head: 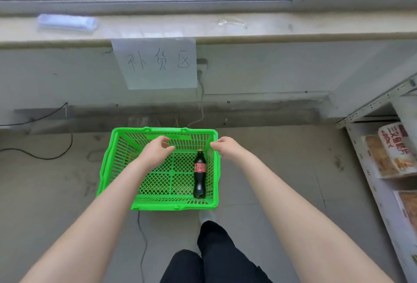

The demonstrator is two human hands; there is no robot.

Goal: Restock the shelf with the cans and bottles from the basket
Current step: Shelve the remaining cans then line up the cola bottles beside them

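A green plastic basket (117,161) stands on the floor below the window ledge. Inside it, along the right wall, lies one dark cola bottle (200,175) with a red label, its cap pointing away from me. My left hand (158,149) hovers above the basket's far left part with loosely curled fingers, holding nothing. Over the basket's far right corner is my right hand (224,146), fingers loosely curled and empty. Neither hand touches the bottle.
A white metal shelf (370,170) with packaged snacks (392,149) stands at the right edge. A paper sign (155,64) hangs from the ledge behind the basket. Cables (45,157) trail across the floor at left. My legs in dark trousers (212,253) are just behind the basket.
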